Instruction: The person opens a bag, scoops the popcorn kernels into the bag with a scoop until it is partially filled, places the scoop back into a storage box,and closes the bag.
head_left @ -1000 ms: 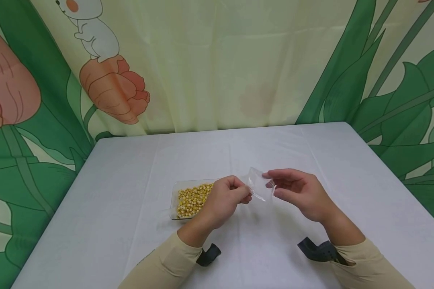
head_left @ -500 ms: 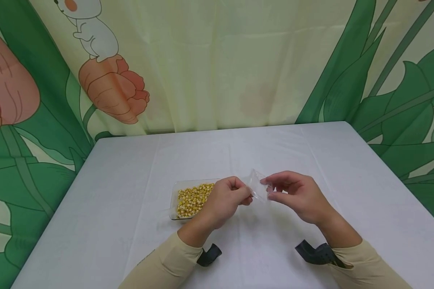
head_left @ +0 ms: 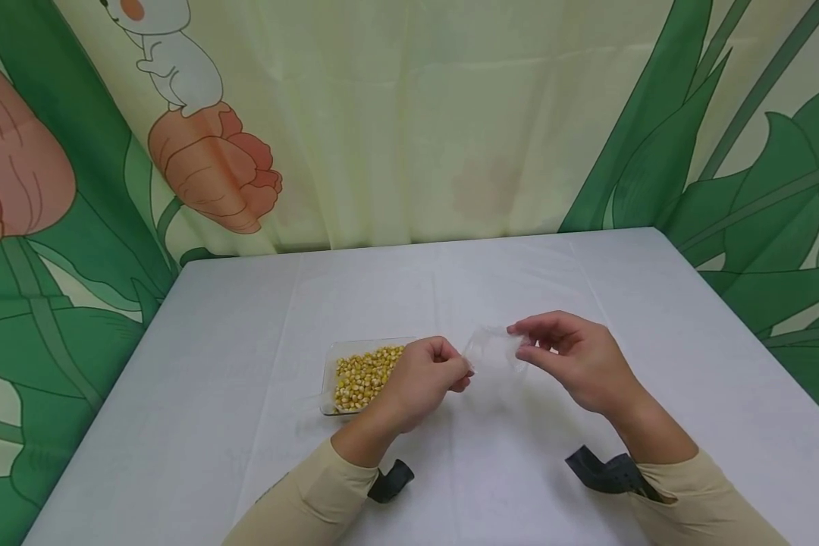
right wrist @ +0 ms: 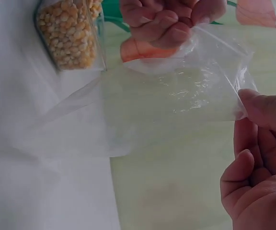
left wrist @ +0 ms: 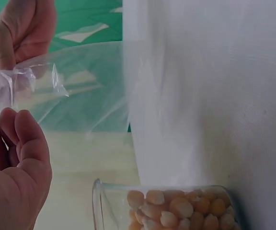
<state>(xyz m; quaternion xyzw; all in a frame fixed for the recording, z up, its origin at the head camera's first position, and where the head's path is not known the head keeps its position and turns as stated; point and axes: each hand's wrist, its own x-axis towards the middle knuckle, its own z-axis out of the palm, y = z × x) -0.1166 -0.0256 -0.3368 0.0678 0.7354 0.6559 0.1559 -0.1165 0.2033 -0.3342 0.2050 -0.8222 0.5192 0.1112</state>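
Observation:
A clear plastic bag (right wrist: 176, 91) hangs between the two hands above the table. My left hand (head_left: 428, 375) pinches one side of its mouth, fingers curled. On the opposite side, my right hand (head_left: 576, 360) pinches the rim between thumb and fingers, as the right wrist view shows. The bag's body droops below the hands, and nothing shows inside it. Partly behind my left hand in the head view stands a clear rectangular container (head_left: 334, 356) with yellow corn kernels (head_left: 363, 379) in it.
A white cloth covers the table (head_left: 246, 318). Behind it hangs a curtain (head_left: 409, 129) printed with plants and a white animal. Dark straps (head_left: 604, 472) stick out at both wrists, by the beige sleeves.
My right hand first came slightly left toward the left hand, then moved back right and up, spreading the bag's mouth wider. The left hand stays almost in place; the container has not moved.

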